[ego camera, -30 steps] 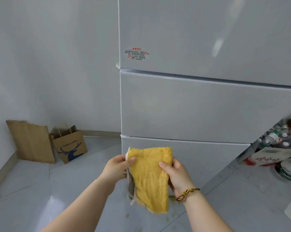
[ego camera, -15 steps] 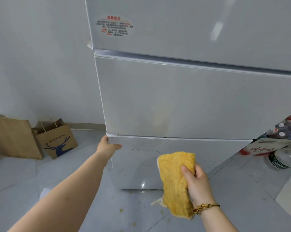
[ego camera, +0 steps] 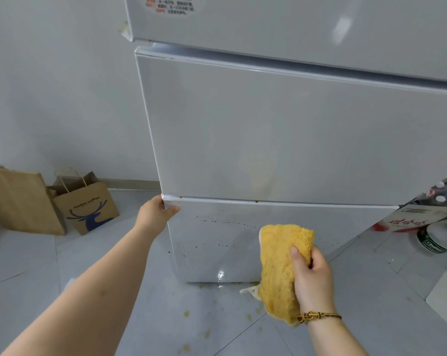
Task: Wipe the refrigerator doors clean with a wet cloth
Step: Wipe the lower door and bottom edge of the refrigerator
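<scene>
Yellow terry cloth (ego camera: 281, 258) is held bunched in the right hand (ego camera: 311, 276), the thumb laid across its front and the fingers curled behind it. It is held before the upper right part of the bottom door (ego camera: 204, 255); whether the fabric is pressed against that door cannot be told. The upper left corner of the bottom door is gripped by the left hand (ego camera: 155, 213), with the thumb on the face and the fingers wrapped round the side edge, apparently to steady it. Rows of dark specks (ego camera: 222, 222) are scattered across the bottom door to the left of the cloth, so this panel is judged not yet wiped. Directly above the bottom door, a faint yellowish stain (ego camera: 258, 173) is seen low on the middle door (ego camera: 268, 111), so work is judged to be left there too. Above that, only the lower strip of the top door (ego camera: 281, 24) and part of a sticker (ego camera: 171, 6) are shown, and its condition cannot be assessed. The task is therefore judged to be at an early stage. Below the bottom door, the floor (ego camera: 145, 291) is marked with yellow droplets (ego camera: 186, 313). Two paper bags (ego camera: 86, 204) stand well to the door's left, and a box (ego camera: 410, 222) with bottles (ego camera: 438, 240) lies to its right.
</scene>
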`<action>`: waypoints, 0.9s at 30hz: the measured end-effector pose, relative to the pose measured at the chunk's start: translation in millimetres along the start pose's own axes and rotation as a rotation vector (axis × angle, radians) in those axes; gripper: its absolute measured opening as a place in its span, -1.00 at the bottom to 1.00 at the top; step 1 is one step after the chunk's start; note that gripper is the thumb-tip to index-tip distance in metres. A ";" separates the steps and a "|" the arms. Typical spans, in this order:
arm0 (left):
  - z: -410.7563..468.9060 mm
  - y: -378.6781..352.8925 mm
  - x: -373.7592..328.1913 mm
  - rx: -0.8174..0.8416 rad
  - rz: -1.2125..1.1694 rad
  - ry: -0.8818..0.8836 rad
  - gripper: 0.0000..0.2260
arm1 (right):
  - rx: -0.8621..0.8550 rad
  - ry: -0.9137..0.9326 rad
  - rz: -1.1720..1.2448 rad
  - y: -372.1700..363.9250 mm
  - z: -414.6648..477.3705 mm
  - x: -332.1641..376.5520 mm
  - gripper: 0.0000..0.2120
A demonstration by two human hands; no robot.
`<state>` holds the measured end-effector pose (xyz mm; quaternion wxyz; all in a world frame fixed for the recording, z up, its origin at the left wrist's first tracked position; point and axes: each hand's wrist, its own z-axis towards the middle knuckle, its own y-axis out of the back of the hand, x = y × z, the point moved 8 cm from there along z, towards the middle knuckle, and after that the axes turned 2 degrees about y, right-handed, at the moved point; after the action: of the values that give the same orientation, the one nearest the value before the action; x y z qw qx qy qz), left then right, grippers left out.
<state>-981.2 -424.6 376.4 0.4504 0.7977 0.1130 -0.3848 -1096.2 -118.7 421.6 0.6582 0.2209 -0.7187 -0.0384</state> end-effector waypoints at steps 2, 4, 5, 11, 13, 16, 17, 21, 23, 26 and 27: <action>0.9 0.7 2.5 -0.009 -0.052 0.014 -0.75 | -0.035 0.016 -0.002 1.2 1.0 3.7 -0.86; -2.8 1.5 4.7 -0.011 -0.073 0.014 -0.75 | -0.065 0.029 -0.003 0.7 2.8 6.2 -0.90; -7.9 1.6 7.8 -0.013 -0.082 0.007 -0.75 | -0.085 0.037 -0.003 0.2 3.9 8.0 -0.90; -61.8 -4.6 40.8 0.011 -0.071 -0.013 -0.77 | -0.263 0.071 -0.031 -4.9 11.4 20.8 -0.93; -73.2 -8.2 44.0 0.042 -0.069 -0.001 -0.80 | -0.257 0.161 -0.055 -17.7 3.7 24.3 -0.84; -91.2 -9.3 43.3 0.091 -0.054 -0.020 -0.68 | -0.168 0.411 -0.170 -52.6 -19.3 39.7 -0.57; -96.5 -8.7 41.2 0.100 -0.049 -0.058 -0.60 | -0.129 0.513 -0.248 -67.7 -29.5 44.1 -0.60; -118.7 -8.1 31.9 0.110 0.031 -0.166 -0.62 | 0.031 0.931 -0.558 -131.4 -85.6 55.0 -0.74; -125.6 -8.1 32.8 0.103 0.034 -0.157 -0.69 | 0.146 1.061 -0.606 -148.4 -107.4 49.7 -0.70; -125.9 -7.6 31.2 0.106 0.018 -0.188 -0.59 | 0.198 1.190 -0.725 -134.5 -98.9 30.5 -0.59; -124.8 -7.0 31.4 0.096 0.024 -0.181 -0.56 | 0.159 1.196 -0.793 -120.4 -84.9 22.7 -0.57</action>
<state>-899.7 -325.4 386.6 0.4245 0.7818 0.0435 -0.4547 -983.1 -215.3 412.1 0.8575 0.4955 -0.1016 -0.0945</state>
